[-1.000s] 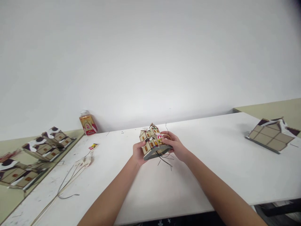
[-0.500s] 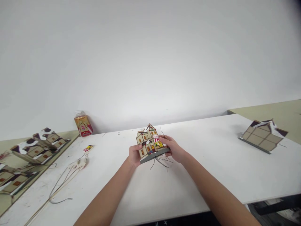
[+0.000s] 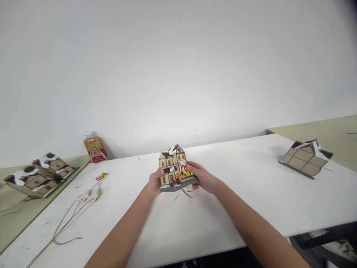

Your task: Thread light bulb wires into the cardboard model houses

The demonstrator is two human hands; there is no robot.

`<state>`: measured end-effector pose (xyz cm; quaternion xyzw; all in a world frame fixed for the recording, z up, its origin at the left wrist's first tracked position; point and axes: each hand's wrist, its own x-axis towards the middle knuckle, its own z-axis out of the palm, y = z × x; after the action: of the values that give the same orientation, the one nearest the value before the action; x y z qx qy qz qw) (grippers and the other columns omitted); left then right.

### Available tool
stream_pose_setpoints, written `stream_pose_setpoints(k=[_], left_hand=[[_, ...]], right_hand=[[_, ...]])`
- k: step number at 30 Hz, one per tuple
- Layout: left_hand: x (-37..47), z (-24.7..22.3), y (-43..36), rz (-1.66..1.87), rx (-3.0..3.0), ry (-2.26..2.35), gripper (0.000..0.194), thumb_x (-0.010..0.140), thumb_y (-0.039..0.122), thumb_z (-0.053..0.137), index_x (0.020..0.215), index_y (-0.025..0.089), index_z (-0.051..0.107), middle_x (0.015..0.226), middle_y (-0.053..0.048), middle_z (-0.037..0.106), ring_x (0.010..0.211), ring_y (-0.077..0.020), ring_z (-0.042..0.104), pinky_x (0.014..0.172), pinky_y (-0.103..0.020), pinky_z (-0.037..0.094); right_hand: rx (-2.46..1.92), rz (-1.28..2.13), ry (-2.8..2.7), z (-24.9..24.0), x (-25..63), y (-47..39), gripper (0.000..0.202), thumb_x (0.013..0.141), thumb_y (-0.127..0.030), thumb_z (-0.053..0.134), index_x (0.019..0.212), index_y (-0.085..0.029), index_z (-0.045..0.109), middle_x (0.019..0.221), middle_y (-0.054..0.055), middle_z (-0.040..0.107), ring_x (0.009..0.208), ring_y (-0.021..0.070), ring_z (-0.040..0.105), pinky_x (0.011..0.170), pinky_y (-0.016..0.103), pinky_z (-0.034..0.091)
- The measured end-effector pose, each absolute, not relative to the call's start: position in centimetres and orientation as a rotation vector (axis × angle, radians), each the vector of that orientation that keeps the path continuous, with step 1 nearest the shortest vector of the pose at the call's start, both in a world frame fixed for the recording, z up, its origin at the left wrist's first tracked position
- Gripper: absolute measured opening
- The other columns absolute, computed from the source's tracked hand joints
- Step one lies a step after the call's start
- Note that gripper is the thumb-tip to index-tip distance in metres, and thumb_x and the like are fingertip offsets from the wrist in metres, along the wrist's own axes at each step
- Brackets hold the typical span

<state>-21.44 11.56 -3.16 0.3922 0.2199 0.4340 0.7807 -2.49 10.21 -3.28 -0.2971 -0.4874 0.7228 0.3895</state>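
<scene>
Between my hands is a small model house (image 3: pixel 173 168) with cream walls, dark snow-patched roofs, a red-and-white awning and a grey base. My left hand (image 3: pixel 155 180) grips its left side, thumb at the front wall. On the other side, my right hand (image 3: pixel 203 177) is closed round the right edge and base, with some fingers hidden behind. Thin dark wires (image 3: pixel 187 192) hang out below the base. The house is held above the white table (image 3: pixel 237 178), its front turned toward me and slightly tilted.
More model houses (image 3: pixel 41 175) stand at the left on a greenish surface. Another house (image 3: pixel 306 159) sits at the right, its plain wall facing me. A bottle (image 3: pixel 95 147) leans by the wall. Sticks and wires (image 3: pixel 67 223) and a small awning piece (image 3: pixel 101 176) lie on the left.
The house has turned so its front faces me more squarely and its base sits more level. Both hands keep hold of it. The view has shifted slightly.
</scene>
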Motion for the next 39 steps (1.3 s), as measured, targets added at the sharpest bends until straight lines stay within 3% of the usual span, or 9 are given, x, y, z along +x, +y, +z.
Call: stream_pose_setpoints(k=[5,10,14,17,21,27,39], left_hand=[[-21.2,-3.2,12.1,1.083,0.860,0.602,0.066,0.062,0.041,0.075,0.118,0.013,0.056,0.111,-0.014,0.066,0.108,-0.0351,0.058,0.093,-0.048,0.047],[-21.3,-3.2,12.4,1.109,0.938,0.751,0.050,0.072,0.042,0.068,0.113,0.014,0.059,0.107,-0.012,0.067,0.098,-0.0293,0.064,0.081,-0.040,0.053],[-21.3,-3.6,12.4,1.145,1.056,0.821,0.050,0.069,0.045,0.071,0.108,0.014,0.060,0.104,-0.012,0.068,0.093,-0.0281,0.065,0.077,-0.036,0.053],[-21.0,-4.0,12.3,1.197,1.143,0.866,0.055,0.060,0.037,0.080,0.106,0.015,0.059,0.106,-0.011,0.067,0.096,-0.0275,0.063,0.081,-0.035,0.051],[-20.8,-4.0,12.1,1.213,1.232,0.929,0.060,0.053,0.026,0.084,0.106,0.016,0.058,0.106,-0.009,0.067,0.097,-0.0260,0.062,0.084,-0.034,0.050],[-20.4,-3.5,12.0,1.209,1.160,0.982,0.058,0.054,0.027,0.084,0.105,0.015,0.059,0.105,-0.010,0.067,0.096,-0.0268,0.063,0.084,-0.037,0.051],[-20.3,-3.3,11.8,1.214,1.123,0.991,0.055,0.054,0.028,0.084,0.103,0.017,0.061,0.100,-0.008,0.069,0.089,-0.0265,0.065,0.079,-0.037,0.053]], right_hand=[[-0.813,1.733,-1.119,-4.0,-2.9,10.6,0.052,0.072,-0.054,0.067,0.112,-0.026,0.050,0.082,-0.001,0.059,0.050,0.0065,0.048,0.035,0.017,0.036],[-0.930,1.526,-1.077,-4.6,-3.1,11.2,0.056,0.067,-0.052,0.071,0.111,-0.025,0.047,0.094,0.000,0.060,0.052,0.0068,0.053,0.032,0.017,0.037],[-1.027,1.406,-1.198,-4.3,-3.1,11.0,0.061,0.064,-0.050,0.073,0.112,-0.024,0.047,0.109,0.005,0.060,0.060,0.0101,0.058,0.032,0.017,0.035],[-1.055,1.334,-1.275,-4.0,-3.2,10.7,0.064,0.060,-0.046,0.077,0.113,-0.026,0.047,0.115,0.005,0.058,0.067,0.0104,0.060,0.039,0.017,0.040],[-1.105,1.278,-1.304,-3.9,-3.3,10.6,0.064,0.061,-0.048,0.076,0.114,-0.027,0.048,0.115,0.005,0.058,0.069,0.0107,0.059,0.041,0.017,0.040],[-1.122,1.408,-1.278,-4.1,-2.9,10.9,0.062,0.065,-0.055,0.071,0.117,-0.029,0.048,0.111,0.004,0.060,0.063,0.0102,0.058,0.033,0.016,0.034],[-1.082,1.491,-1.186,-4.0,-2.8,11.0,0.062,0.061,-0.049,0.077,0.114,-0.027,0.052,0.109,0.004,0.061,0.062,0.0098,0.058,0.034,0.016,0.035]])
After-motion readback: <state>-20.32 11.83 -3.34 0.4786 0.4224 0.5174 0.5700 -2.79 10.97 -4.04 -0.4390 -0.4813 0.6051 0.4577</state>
